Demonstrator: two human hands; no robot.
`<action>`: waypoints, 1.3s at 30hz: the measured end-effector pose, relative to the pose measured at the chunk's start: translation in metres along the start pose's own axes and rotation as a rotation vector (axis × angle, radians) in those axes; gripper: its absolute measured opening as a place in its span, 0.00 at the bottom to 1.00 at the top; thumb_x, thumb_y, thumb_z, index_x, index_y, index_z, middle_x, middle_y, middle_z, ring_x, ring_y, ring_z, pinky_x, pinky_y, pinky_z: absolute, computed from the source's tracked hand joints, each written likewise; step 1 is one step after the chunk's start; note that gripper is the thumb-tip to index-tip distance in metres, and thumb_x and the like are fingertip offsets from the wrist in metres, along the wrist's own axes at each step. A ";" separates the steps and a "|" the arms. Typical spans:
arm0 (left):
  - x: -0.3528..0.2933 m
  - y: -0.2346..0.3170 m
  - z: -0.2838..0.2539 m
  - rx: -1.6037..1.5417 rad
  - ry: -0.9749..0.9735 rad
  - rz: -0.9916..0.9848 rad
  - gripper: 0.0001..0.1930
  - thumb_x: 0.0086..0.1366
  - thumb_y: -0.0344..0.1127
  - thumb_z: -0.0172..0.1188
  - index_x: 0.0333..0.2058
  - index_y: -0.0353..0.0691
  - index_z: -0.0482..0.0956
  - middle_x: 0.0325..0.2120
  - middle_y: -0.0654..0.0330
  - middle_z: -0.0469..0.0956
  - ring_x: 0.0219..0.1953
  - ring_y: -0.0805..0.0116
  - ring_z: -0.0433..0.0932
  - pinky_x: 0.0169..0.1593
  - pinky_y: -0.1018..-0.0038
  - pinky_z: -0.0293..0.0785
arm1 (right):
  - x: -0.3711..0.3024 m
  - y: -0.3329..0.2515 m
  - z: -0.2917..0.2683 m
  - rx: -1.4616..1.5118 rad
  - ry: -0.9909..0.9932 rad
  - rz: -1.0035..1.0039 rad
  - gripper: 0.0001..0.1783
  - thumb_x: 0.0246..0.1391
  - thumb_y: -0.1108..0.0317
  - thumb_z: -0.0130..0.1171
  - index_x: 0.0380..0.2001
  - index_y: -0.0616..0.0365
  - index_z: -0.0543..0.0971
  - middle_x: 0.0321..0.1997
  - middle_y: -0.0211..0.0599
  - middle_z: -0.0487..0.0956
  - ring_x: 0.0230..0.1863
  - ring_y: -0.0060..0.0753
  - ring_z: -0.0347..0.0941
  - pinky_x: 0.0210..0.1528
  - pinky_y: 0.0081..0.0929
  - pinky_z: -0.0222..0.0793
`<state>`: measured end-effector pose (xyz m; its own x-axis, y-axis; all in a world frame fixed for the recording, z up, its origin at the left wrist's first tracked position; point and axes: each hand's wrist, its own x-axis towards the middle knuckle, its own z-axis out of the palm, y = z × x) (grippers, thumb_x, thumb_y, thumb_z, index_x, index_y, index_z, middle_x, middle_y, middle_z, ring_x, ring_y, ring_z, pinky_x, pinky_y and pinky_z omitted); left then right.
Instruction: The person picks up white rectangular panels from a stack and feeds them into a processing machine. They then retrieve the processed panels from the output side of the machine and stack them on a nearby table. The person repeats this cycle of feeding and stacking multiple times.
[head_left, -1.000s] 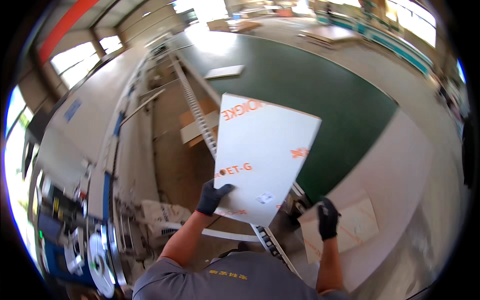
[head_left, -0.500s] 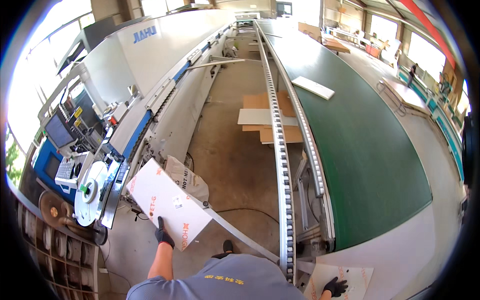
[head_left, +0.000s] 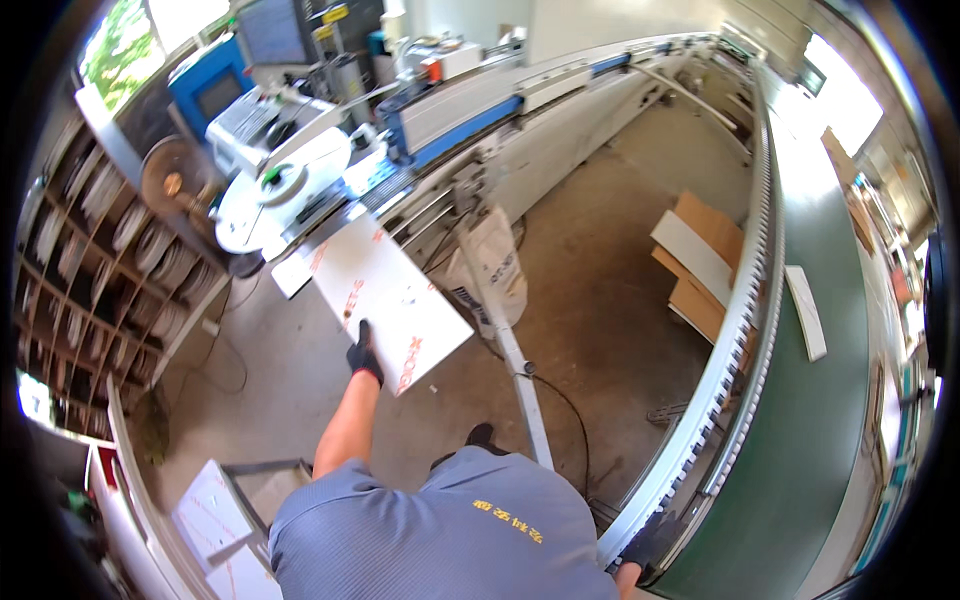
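Note:
My left hand (head_left: 365, 357), in a dark glove, grips the near left edge of a white panel (head_left: 392, 295) with orange printing. One digit lies on the panel's upper face; the others are hidden beneath. The panel slants away, its far end close to the edge-banding machine's infeed (head_left: 372, 192). At the lower right, my right hand (head_left: 653, 540), also dark-gloved, is at the near end of the roller rail (head_left: 690, 445). Its fingers blend into the dark parts there. A small white piece (head_left: 292, 275) sticks out beside the panel's far left corner.
A metal bar (head_left: 512, 355) crosses the floor ahead of me, beside a white sack (head_left: 490, 270). The green conveyor belt (head_left: 815, 430) carries a white strip (head_left: 805, 312). Cardboard and boards (head_left: 705, 255) lie beyond the bar. Shelves of tape rolls (head_left: 110, 260) stand left; more printed panels (head_left: 212, 515) sit lower left.
My view has turned left. The left hand still holds the panel, which has come nearer the machine's infeed. My right hand has left the other printed panel and is now at the roller rail.

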<state>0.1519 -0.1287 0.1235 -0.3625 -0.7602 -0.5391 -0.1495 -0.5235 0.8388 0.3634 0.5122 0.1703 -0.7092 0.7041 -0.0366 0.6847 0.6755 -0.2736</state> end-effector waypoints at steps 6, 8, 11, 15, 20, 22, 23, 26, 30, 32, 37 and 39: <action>0.066 0.003 0.003 -0.020 0.068 0.012 0.38 0.52 0.61 0.69 0.41 0.23 0.77 0.36 0.54 0.79 0.35 0.62 0.76 0.42 0.64 0.72 | 0.002 -0.036 0.010 0.429 -0.010 -0.056 0.24 0.65 0.62 0.42 0.61 0.61 0.63 0.62 0.54 0.67 0.61 0.50 0.64 0.61 0.40 0.60; 0.074 0.006 0.015 -0.043 0.055 0.028 0.38 0.53 0.63 0.67 0.41 0.24 0.77 0.35 0.55 0.79 0.34 0.62 0.75 0.41 0.64 0.72 | 0.014 -0.009 0.025 0.390 0.005 -0.027 0.24 0.65 0.60 0.42 0.61 0.58 0.65 0.60 0.52 0.69 0.60 0.50 0.67 0.57 0.40 0.64; 0.087 0.019 0.032 -0.143 -0.044 0.206 0.32 0.61 0.49 0.63 0.54 0.28 0.68 0.45 0.54 0.75 0.43 0.63 0.74 0.48 0.67 0.71 | 0.016 -0.008 0.027 0.330 0.036 0.014 0.24 0.65 0.60 0.42 0.61 0.56 0.66 0.60 0.50 0.70 0.57 0.50 0.69 0.55 0.40 0.66; 0.115 0.027 0.053 -0.194 -0.093 0.511 0.35 0.64 0.32 0.58 0.66 0.37 0.52 0.59 0.53 0.64 0.54 0.63 0.70 0.56 0.68 0.69 | -0.004 -0.060 -0.005 0.256 0.035 0.019 0.25 0.65 0.59 0.42 0.61 0.57 0.65 0.61 0.51 0.69 0.57 0.51 0.69 0.55 0.40 0.66; 0.122 0.035 0.095 -0.149 -0.138 0.562 0.41 0.63 0.26 0.56 0.69 0.37 0.41 0.67 0.51 0.53 0.64 0.61 0.59 0.65 0.70 0.59 | -0.006 -0.058 -0.005 0.226 0.014 0.054 0.27 0.65 0.56 0.42 0.62 0.60 0.64 0.62 0.55 0.67 0.59 0.53 0.67 0.58 0.41 0.64; 0.130 0.031 0.111 0.020 -0.064 0.577 0.42 0.62 0.26 0.56 0.69 0.35 0.42 0.68 0.51 0.51 0.67 0.62 0.55 0.68 0.71 0.52 | -0.005 -0.075 -0.006 0.181 0.040 0.150 0.29 0.65 0.55 0.43 0.63 0.62 0.64 0.63 0.57 0.67 0.60 0.53 0.66 0.59 0.42 0.63; 0.137 0.028 0.120 0.087 0.011 0.623 0.42 0.61 0.26 0.57 0.69 0.35 0.43 0.68 0.50 0.51 0.67 0.62 0.55 0.68 0.71 0.52 | 0.002 -0.063 0.001 0.168 0.034 0.139 0.30 0.65 0.54 0.43 0.63 0.62 0.63 0.63 0.57 0.66 0.60 0.54 0.66 0.59 0.42 0.63; 0.112 0.039 0.163 -0.082 -0.089 0.608 0.40 0.59 0.26 0.56 0.68 0.33 0.47 0.68 0.48 0.51 0.68 0.59 0.54 0.68 0.71 0.49 | 0.020 0.001 0.034 0.139 0.051 0.131 0.31 0.64 0.52 0.44 0.63 0.64 0.63 0.63 0.59 0.66 0.60 0.55 0.65 0.60 0.43 0.62; 0.112 0.035 0.202 0.007 -0.039 0.623 0.41 0.60 0.33 0.58 0.69 0.36 0.48 0.68 0.48 0.52 0.68 0.58 0.54 0.68 0.69 0.49 | 0.036 0.062 0.059 0.059 0.181 -0.049 0.31 0.64 0.52 0.46 0.61 0.65 0.65 0.62 0.59 0.68 0.61 0.56 0.65 0.62 0.44 0.60; 0.144 0.022 0.211 0.048 -0.002 0.596 0.40 0.60 0.40 0.63 0.67 0.36 0.53 0.60 0.48 0.64 0.59 0.56 0.66 0.63 0.64 0.61 | 0.049 0.072 0.065 -0.010 0.250 -0.176 0.29 0.64 0.52 0.46 0.57 0.65 0.67 0.57 0.58 0.70 0.57 0.53 0.67 0.59 0.42 0.61; 0.160 0.013 0.261 -0.423 -0.412 0.486 0.38 0.59 0.39 0.65 0.64 0.42 0.56 0.58 0.48 0.65 0.53 0.50 0.72 0.53 0.53 0.75 | 0.020 0.093 0.062 -0.010 0.130 -0.251 0.22 0.64 0.54 0.44 0.39 0.63 0.76 0.37 0.52 0.78 0.40 0.42 0.74 0.43 0.35 0.68; 0.153 0.007 0.290 -0.242 -0.211 0.519 0.37 0.62 0.34 0.61 0.66 0.41 0.52 0.60 0.47 0.64 0.54 0.52 0.72 0.53 0.54 0.75 | -0.002 0.116 0.064 0.991 0.064 0.287 0.20 0.63 0.52 0.46 0.39 0.59 0.75 0.35 0.43 0.78 0.38 0.38 0.73 0.41 0.33 0.69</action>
<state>-0.1717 -0.1373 0.0685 -0.5105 -0.8597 -0.0169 0.2997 -0.1963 0.9336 0.4336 0.5754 0.0767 -0.5107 0.8402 -0.1826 0.3606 0.0165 -0.9326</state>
